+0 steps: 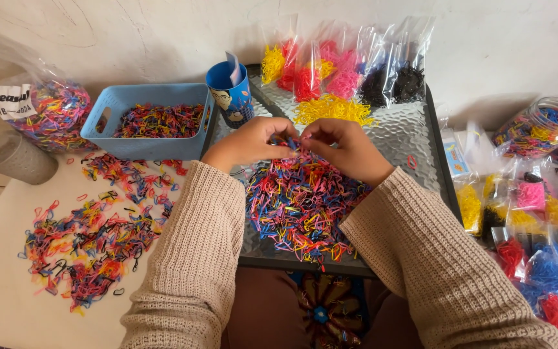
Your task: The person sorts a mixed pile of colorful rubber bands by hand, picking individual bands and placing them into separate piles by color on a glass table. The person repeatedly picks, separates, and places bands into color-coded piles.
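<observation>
Two hands, left hand (253, 141) and right hand (347, 147), pinch together on small elastics above the multicoloured rubber-band heap (301, 203) mid textured glass tray (414, 139), blue plastic basket (143, 123) touching its left edge, bare glass rightward.

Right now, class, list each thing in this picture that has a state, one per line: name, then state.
Left hand: pinching small bands.
Right hand: pinching small bands.
Mixed band pile: loose on the tray.
Blue basket: upright, part filled.
Blue cup: upright.
Clear jar: on its side.
Red bands packet: leaning on the wall.
</observation>
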